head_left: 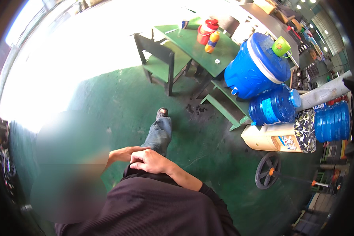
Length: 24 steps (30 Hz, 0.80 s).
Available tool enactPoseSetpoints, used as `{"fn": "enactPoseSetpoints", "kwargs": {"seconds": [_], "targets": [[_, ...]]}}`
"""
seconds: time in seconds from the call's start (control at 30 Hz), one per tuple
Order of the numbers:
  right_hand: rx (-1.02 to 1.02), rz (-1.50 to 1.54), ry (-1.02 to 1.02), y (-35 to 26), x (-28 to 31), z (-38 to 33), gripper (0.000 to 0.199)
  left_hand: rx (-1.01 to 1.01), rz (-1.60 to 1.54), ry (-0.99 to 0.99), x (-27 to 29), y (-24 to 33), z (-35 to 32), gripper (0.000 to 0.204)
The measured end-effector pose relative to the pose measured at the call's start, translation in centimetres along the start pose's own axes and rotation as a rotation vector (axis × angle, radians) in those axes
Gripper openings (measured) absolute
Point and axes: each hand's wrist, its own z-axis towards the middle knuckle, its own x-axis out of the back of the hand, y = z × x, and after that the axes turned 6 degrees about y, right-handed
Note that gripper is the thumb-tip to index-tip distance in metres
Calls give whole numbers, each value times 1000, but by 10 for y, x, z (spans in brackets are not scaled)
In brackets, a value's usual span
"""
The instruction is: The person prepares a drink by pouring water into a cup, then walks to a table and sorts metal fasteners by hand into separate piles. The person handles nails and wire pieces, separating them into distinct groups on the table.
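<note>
My left hand (126, 153) reaches in from the left at waist height, and most of its fingers are hidden behind my right hand. My right hand (152, 161) lies over it with fingers curled inward, closed against the dark cloth at my waist. Whether it grips the cloth or something small, I cannot make out. Just below is my dark ribbed shirt (161, 204). Past the hands, one leg in blue jeans (158, 135) steps forward, a dark open sandal (162, 113) on its foot.
Ahead stand a green chair (161, 59) and a green table (188, 43) with a red jug (205, 33) and an orange bottle (211, 42). On the right are a blue water cooler (249, 70), water bottles (273, 106), a cream dispenser (265, 138) and a black wheel (266, 171).
</note>
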Motion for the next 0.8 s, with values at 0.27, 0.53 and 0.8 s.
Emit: {"fn": "enactPoseSetpoints", "kwargs": {"seconds": [0.27, 0.53, 0.8], "targets": [[93, 151, 31, -24, 207, 90, 19, 98, 453, 13, 220, 67, 185, 40], [-220, 43, 226, -47, 298, 102, 17, 591, -32, -490, 326, 155, 238, 50], [-329, 158, 133, -42, 361, 110, 16, -101, 421, -623, 274, 153, 341, 55]]}}
